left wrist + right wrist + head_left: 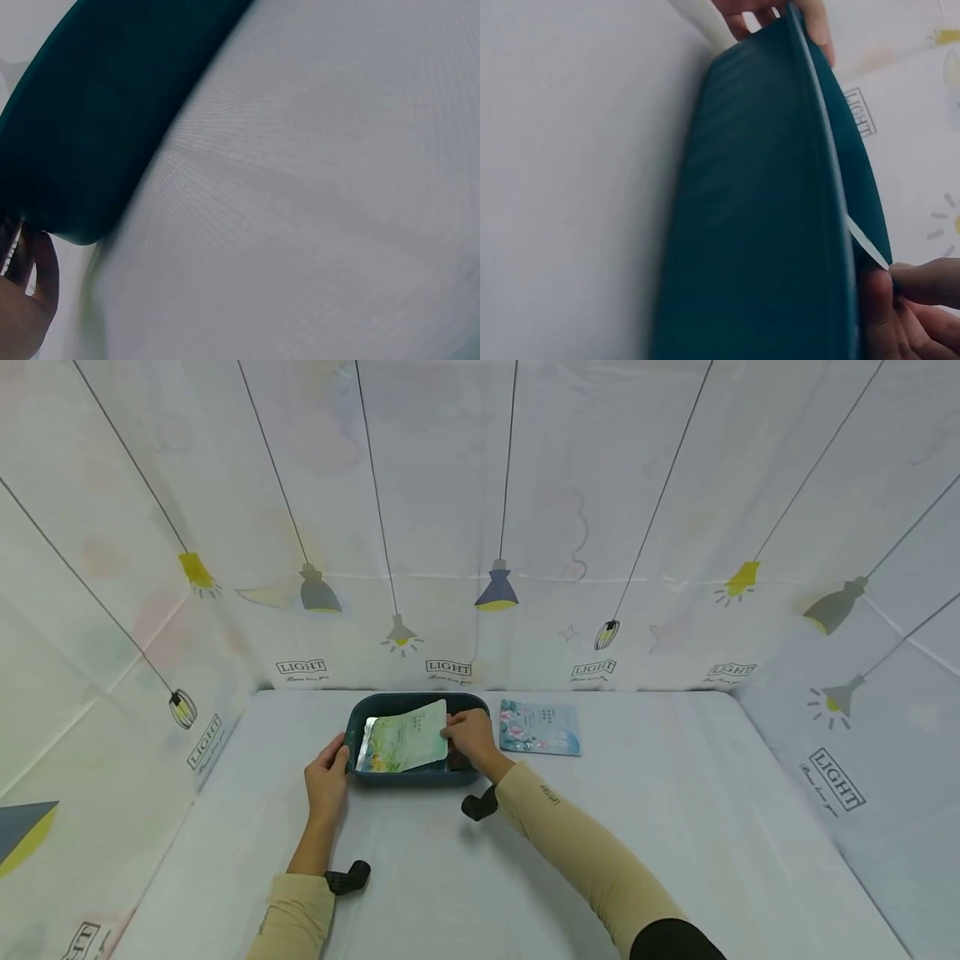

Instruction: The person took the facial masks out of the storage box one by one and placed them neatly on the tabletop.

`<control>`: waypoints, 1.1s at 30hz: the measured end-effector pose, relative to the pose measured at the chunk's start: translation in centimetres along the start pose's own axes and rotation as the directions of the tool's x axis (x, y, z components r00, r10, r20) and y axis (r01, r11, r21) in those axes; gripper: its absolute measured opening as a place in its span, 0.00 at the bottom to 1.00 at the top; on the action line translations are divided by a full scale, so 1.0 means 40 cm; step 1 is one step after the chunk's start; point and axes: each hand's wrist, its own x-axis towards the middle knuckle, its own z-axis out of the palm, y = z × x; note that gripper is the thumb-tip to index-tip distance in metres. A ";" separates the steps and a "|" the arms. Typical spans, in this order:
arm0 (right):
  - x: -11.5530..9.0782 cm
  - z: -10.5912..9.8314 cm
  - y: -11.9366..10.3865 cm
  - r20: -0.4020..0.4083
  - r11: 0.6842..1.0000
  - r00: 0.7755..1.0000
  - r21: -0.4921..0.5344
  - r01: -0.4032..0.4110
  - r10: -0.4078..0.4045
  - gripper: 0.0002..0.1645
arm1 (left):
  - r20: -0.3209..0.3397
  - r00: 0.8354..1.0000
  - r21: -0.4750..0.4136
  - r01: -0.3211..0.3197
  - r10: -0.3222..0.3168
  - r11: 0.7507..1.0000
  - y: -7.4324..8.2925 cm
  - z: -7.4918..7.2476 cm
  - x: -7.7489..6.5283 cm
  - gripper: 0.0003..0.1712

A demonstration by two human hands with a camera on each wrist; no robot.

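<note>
A dark teal plastic basin (412, 780) stands on the white table near the back wall. Inside it lies a light green sachet (408, 739) with a printed floral lower part, tilted so its right side is higher. My right hand (472, 735) reaches over the basin's right end and pinches the sachet's right edge between thumb and fingers. In the right wrist view the pale sachet edge (868, 241) shows between these fingers. My left hand (327, 781) grips the basin's left end, with digits on both sides of the rim in the right wrist view.
A blue sachet with pink flowers (542, 727) lies flat on the white table (660, 827), just right of the basin. Behind the table hangs a pale curtain (622, 485) printed with lamps. Dark wrist mounts (480, 804) protrude below both hands.
</note>
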 end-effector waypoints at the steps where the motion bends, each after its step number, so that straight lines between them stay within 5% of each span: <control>1: 0.000 -0.005 -0.003 -0.004 1.000 1.000 0.009 0.011 -0.011 0.08 | 0.000 1.000 0.001 -0.001 0.001 1.000 0.001 0.000 0.000 0.23; 10: -0.008 -0.060 -0.035 0.004 0.997 0.998 0.040 0.061 -0.061 0.09 | 0.002 1.000 -0.004 0.006 -0.006 1.000 0.004 -0.002 -0.001 0.23; 33: -0.012 -0.248 -0.063 0.039 0.982 0.999 0.190 -0.004 -0.003 0.16 | 0.021 1.000 -0.010 0.010 -0.010 1.000 0.003 -0.001 -0.008 0.24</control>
